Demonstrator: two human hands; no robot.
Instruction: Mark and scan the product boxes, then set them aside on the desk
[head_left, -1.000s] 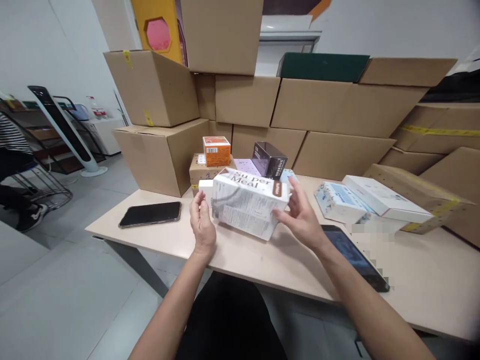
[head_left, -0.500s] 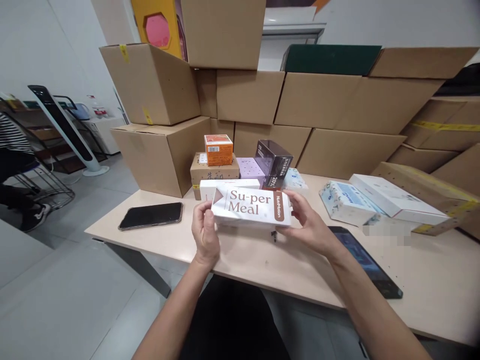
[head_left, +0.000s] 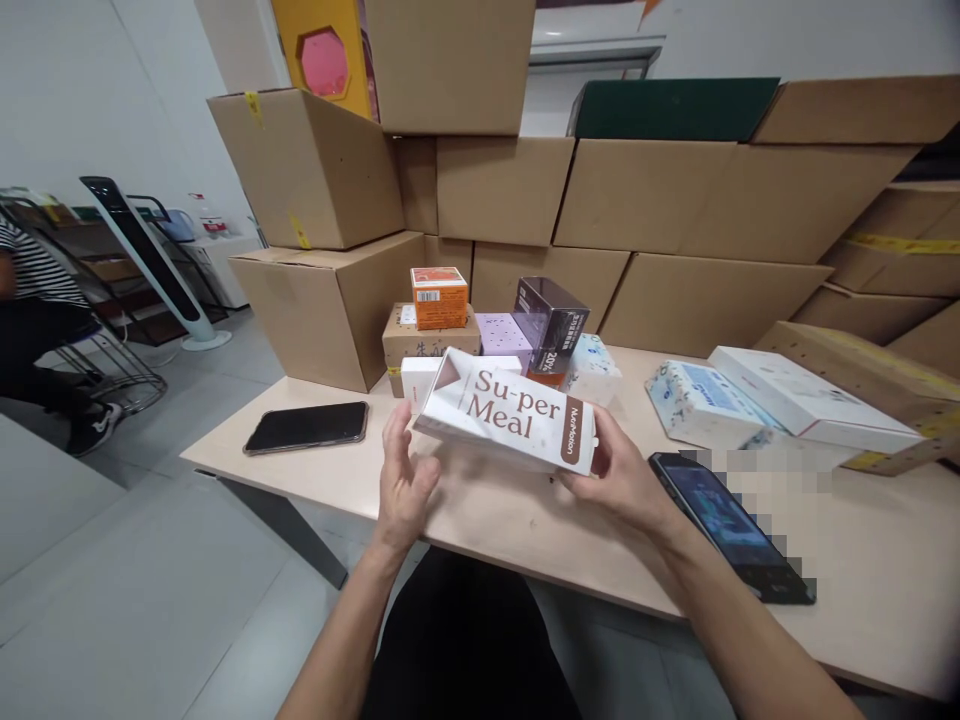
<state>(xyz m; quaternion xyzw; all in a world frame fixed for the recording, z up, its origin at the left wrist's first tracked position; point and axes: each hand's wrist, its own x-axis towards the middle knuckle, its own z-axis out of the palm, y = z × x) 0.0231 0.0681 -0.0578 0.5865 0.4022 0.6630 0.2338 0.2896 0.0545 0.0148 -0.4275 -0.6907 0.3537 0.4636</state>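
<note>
A white carton (head_left: 510, 412) printed "Su-per Meal" is held above the table, tilted so its right end sits lower. My right hand (head_left: 619, 468) grips that right end, thumb below and fingers behind it, partly hidden. At the carton's left end my left hand (head_left: 405, 480) is open, fingers and thumb apart, close beside the corner. Behind the carton stand a white box (head_left: 418, 378), a brown box (head_left: 420, 345) with an orange box (head_left: 440, 300) on top, a purple box (head_left: 501, 335) and a dark box (head_left: 551, 320).
A phone (head_left: 306, 428) lies at the table's left, and a tablet (head_left: 731, 525) at the right. Blue-white packages (head_left: 705, 405) and a flat white box (head_left: 814, 395) rest farther right. Large cardboard boxes (head_left: 517, 290) wall the back. A person (head_left: 41, 310) sits at far left.
My left hand has let go of the carton and opened. The carton has tipped, its left end rising and its right end dropping, with my right hand still on it.
</note>
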